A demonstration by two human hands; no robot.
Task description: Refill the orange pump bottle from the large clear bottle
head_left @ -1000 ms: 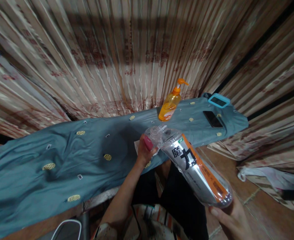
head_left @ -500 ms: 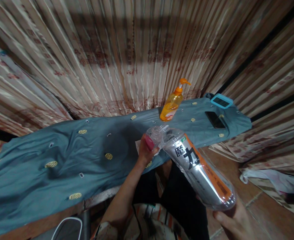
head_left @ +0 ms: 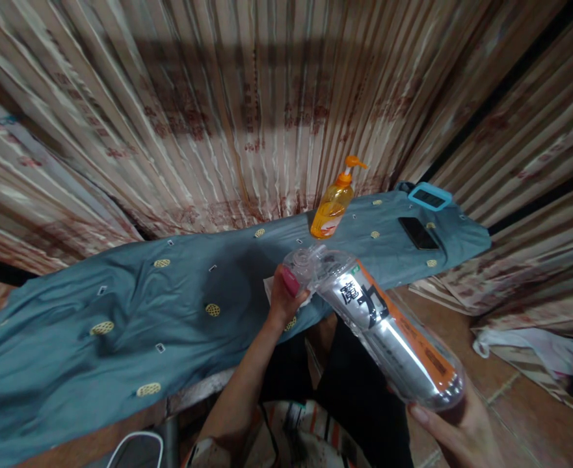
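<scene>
Left hand (head_left: 286, 296) pinches cap of clear bottle (head_left: 388, 331); right hand (head_left: 454, 432) cups its base, bottle tilted between them. Orange pump dispenser (head_left: 332, 208) on surface (head_left: 120, 312) beyond left hand.

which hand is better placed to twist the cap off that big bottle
Left. The left hand already grips the cap, while the right hand supports the bottle from its base.

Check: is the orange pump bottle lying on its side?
No, the orange pump bottle stands upright on the blue cloth, pump head on top.
</scene>
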